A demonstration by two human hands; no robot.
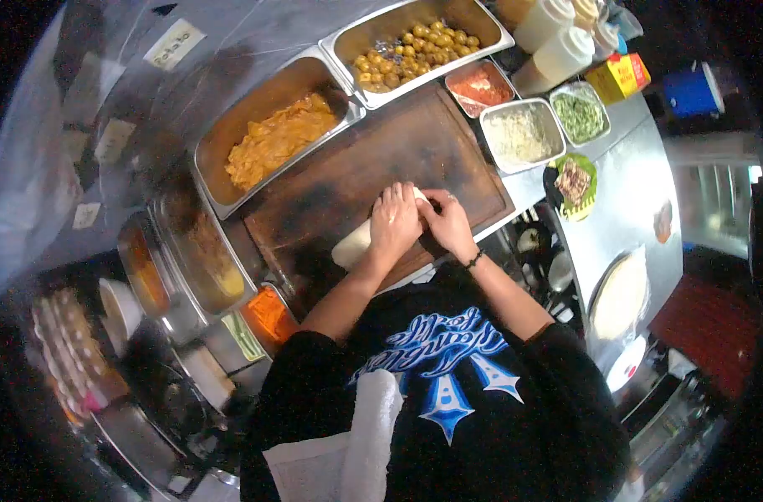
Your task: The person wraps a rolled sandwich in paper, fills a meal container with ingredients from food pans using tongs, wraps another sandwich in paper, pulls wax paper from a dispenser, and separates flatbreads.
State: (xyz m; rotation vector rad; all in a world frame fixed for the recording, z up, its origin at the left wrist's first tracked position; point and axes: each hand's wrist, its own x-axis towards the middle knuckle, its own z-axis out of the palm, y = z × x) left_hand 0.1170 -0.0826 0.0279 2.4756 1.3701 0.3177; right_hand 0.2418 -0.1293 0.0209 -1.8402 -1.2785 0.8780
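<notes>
A pale rolled flatbread wrap lies near the front edge of a dark wooden cutting board. Over its middle rests my left hand, fingers together and curved across the roll, holding it against the board. My right hand is closed at the far right end of the wrap, with thumb and fingers pressed to it. Part of the roll is hidden beneath both hands, and whatever filling it has does not show.
Behind the board stand metal pans of orange saucy meat and small round potatoes. Tubs of shredded white food, red food and chopped greens sit right. Squeeze bottles and stacked flatbreads stand farther right.
</notes>
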